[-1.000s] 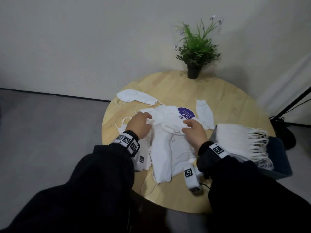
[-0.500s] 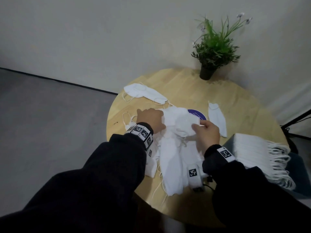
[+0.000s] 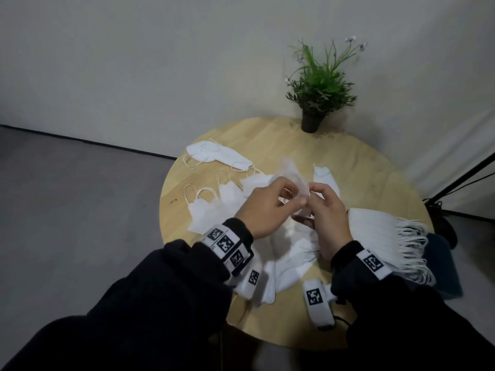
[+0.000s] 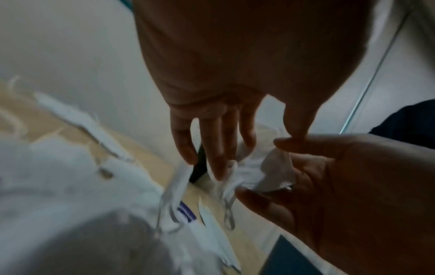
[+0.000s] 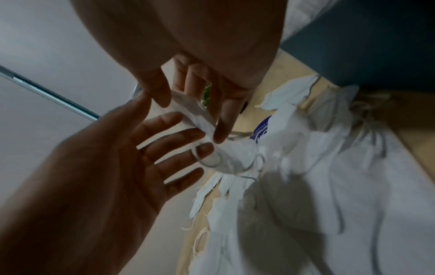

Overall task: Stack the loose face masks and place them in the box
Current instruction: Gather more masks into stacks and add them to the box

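I hold one white face mask (image 3: 293, 175) above the pile between both hands. My right hand (image 3: 316, 195) pinches it between thumb and fingers, plain in the right wrist view (image 5: 191, 119). My left hand (image 3: 290, 195) has straight, spread fingers (image 5: 179, 134) that touch the mask (image 5: 195, 115), with an ear loop at one fingertip. The heap of loose masks (image 3: 290, 254) lies under the hands. Single masks lie at the far left (image 3: 217, 153), left (image 3: 206, 212) and middle (image 3: 325, 178). The dark blue box (image 3: 443, 266), at the table's right edge, holds a stack of masks (image 3: 375, 236).
A round wooden table (image 3: 375, 170) carries everything, with a potted plant (image 3: 318, 92) at its far edge by the wall. A black stand leg (image 3: 466, 180) slants at the right. A purple label (image 5: 261, 130) shows under the heap. Grey floor lies to the left.
Both hands were down on the heap of masks. They have risen off it, and one mask is now held up between them.
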{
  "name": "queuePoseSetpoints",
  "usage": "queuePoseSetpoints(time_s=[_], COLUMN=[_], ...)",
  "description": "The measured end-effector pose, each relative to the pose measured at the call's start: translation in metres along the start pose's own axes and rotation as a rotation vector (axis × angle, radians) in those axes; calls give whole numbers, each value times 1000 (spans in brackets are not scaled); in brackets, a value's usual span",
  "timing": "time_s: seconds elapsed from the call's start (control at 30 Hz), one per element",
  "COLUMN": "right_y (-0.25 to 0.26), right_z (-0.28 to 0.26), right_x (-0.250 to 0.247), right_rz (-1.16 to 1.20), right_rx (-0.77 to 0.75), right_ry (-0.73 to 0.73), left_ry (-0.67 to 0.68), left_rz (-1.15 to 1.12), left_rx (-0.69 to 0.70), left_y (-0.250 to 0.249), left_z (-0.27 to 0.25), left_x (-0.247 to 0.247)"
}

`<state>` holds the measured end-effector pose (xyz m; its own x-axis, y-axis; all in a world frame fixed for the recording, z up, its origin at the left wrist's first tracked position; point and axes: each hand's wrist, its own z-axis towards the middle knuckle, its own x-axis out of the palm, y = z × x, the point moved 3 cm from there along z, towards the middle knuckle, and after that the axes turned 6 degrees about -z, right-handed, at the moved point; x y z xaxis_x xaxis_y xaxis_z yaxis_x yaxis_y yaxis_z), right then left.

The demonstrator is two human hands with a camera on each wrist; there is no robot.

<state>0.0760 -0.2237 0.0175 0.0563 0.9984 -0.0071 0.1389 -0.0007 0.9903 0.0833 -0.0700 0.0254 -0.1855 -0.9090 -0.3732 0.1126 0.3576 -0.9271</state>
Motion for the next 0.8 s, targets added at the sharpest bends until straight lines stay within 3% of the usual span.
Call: queuePoseSetpoints(time_s=[0.1,0.33,0.5,0.67,0.8], right_y=[-5,-1,7,6,2], right_z=[-3,-3,-2,-1,-3], right_x=[-11,-32,-37,-40,-39], right_rz=[-78,12,48,81,118], right_rx=[-1,-4,-67,57,126], right_ry=[-29,-197,-220,-125,-27], left_ry=[-81,-326,-205,-86,-124], left_rz=[-99,32,291,570,618], left_rx=[-53,-186,-234,-373,-415], left_y=[9,27,51,75,85], left_z=[-1,17,38,57,61], left_x=[3,-33,-36,-22,-20])
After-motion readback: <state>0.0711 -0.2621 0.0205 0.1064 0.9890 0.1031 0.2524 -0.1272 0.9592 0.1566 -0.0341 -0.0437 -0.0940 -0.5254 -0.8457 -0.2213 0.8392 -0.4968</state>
